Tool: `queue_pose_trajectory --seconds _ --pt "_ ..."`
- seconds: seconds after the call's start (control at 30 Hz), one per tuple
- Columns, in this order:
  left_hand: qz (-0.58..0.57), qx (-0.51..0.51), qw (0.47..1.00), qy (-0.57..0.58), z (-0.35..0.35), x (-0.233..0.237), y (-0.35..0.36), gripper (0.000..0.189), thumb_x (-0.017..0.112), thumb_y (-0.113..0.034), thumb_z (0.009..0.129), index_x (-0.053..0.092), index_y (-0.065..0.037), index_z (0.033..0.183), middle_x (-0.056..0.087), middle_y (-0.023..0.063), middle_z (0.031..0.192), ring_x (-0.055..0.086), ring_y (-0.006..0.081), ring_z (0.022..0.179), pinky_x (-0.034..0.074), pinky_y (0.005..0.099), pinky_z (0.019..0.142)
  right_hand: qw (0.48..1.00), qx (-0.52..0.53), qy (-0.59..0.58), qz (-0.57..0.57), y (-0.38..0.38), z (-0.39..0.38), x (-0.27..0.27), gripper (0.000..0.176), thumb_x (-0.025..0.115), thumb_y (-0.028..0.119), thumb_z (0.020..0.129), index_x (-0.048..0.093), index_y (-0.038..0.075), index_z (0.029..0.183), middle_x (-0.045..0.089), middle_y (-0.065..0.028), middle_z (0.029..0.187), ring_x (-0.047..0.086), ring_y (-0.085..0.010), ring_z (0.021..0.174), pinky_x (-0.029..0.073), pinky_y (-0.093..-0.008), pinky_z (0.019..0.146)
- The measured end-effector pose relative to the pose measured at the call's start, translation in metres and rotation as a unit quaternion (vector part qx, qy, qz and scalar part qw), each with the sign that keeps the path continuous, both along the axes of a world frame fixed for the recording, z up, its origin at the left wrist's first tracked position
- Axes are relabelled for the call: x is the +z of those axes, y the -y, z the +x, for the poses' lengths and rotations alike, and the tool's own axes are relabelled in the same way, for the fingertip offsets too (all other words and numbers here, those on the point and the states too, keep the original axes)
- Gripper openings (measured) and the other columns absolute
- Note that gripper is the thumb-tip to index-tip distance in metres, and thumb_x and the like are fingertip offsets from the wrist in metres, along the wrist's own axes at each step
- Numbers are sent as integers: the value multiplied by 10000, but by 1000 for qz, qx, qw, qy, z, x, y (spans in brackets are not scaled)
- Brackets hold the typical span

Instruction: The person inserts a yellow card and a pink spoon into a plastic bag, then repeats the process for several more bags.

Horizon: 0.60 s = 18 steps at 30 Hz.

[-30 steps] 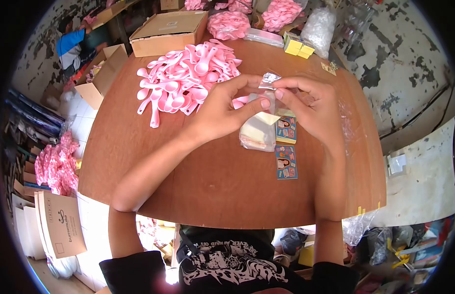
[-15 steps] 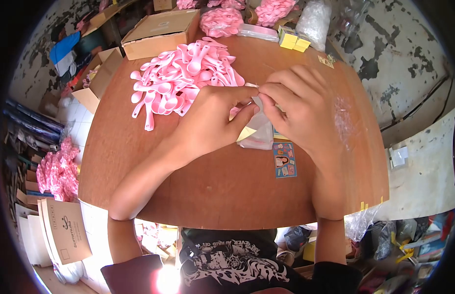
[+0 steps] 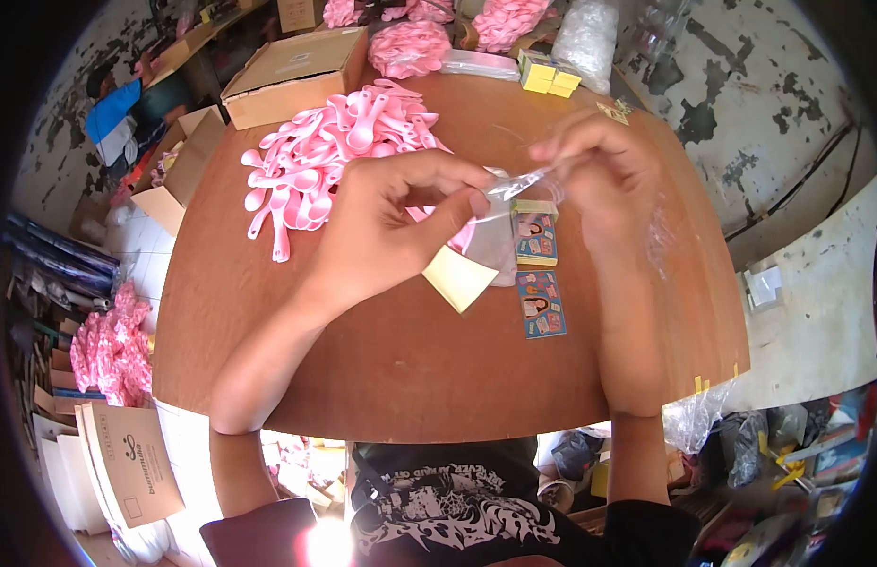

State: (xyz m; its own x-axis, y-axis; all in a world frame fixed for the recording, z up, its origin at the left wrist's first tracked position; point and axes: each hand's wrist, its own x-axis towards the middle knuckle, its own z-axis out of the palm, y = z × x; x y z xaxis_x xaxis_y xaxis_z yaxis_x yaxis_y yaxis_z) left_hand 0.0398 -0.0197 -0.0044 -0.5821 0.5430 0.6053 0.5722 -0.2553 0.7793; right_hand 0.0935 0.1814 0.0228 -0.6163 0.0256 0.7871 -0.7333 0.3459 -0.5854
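Note:
Thumb and fingers of my left hand (image 3: 396, 222) pinch a clear plastic bag (image 3: 500, 194) at its upper part. Below that hand hang a pale yellow card (image 3: 460, 278) and part of a pink spoon. My right hand (image 3: 604, 175) is blurred by motion at the other end of the clear plastic; its fingers are bent, and their grip on the plastic is hard to make out. Beneath the hands are a stack of printed cards (image 3: 536, 238) and some clear bags. One blue printed card (image 3: 541, 304) lies flat nearer the front.
A heap of pink spoons (image 3: 316, 156) covers the table's (image 3: 438, 378) back left. Behind stand a cardboard box (image 3: 297, 76), bagged pink items (image 3: 410, 47), small yellow boxes (image 3: 549, 74) and a clear plastic bundle (image 3: 585, 42). Another person (image 3: 117, 113) is at the far left.
My right hand has moved up and away from my left, with clear plastic now stretched between them. The yellow card hangs lower and shows more. The camera view has shifted slightly.

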Motion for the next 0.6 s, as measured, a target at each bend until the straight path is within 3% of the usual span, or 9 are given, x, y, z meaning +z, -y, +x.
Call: queue_pose_trajectory --seconds 0.13,0.23,0.3,0.33,0.37,0.4,0.43,0.5,0.6 --pt "115 2 991 74 2 2 -1 150 644 -9 888 645 40 1029 705 86 862 654 84 798 512 214 698 958 148 70 -237 -56 9 15 49 618 54 762 580 32 743 612 -71 790 627 -190 750 538 -328 722" --pt "111 31 991 75 4 1 -2 141 647 -12 885 653 35 1017 706 79 839 652 78 782 510 212 693 905 292 170 -257 -131 2 -8 43 556 80 756 583 47 762 605 -77 807 618 -227 768 492 -330 740" --pt "97 55 991 72 5 1 -3 127 659 -24 878 665 38 988 705 75 813 656 80 751 527 225 679 912 -105 386 -96 -205 -10 -65 118 593 106 777 644 19 838 659 -100 856 647 -250 810 508 -336 727" --pt "89 59 992 66 3 -1 -4 122 666 -29 873 671 40 973 707 76 811 658 83 736 535 231 667 912 -104 386 -95 -215 -7 -83 118 593 106 777 644 19 838 659 -100 856 647 -250 810 508 -336 727" --pt "81 62 993 59 1 -4 -6 118 672 -35 868 677 43 957 708 77 809 661 86 722 544 236 655 877 -330 330 110 -219 1 -99 162 610 111 791 660 6 903 676 -115 890 655 -241 840 515 -337 735" --pt "99 73 992 38 -2 -9 -10 127 677 -44 864 682 48 950 711 85 816 664 91 713 553 238 635 758 -524 242 304 -219 8 -106 210 627 116 805 677 -8 967 692 -129 923 664 -233 869 522 -339 743" --pt "102 78 991 39 -5 -10 -10 127 677 -44 864 682 48 950 711 85 816 664 91 713 553 238 635 759 -521 239 309 -209 9 -101 210 627 116 805 677 -8 967 692 -129 923 664 -233 869 522 -339 743" --pt "74 69 995 23 -8 -13 -12 138 677 -61 869 684 45 958 713 92 826 666 94 715 553 236 636 850 -446 188 208 -159 17 -78 254 664 134 830 674 -8 1040 696 -148 951 662 -215 907 519 -338 789" --pt "62 64 995 53 -4 -16 -14 150 677 -76 874 684 42 967 709 85 826 659 93 713 545 236 623 934 -192 236 186 -76 29 -46 296 718 149 814 667 15 1073 686 -102 1024 646 -175 866 520 -324 792"
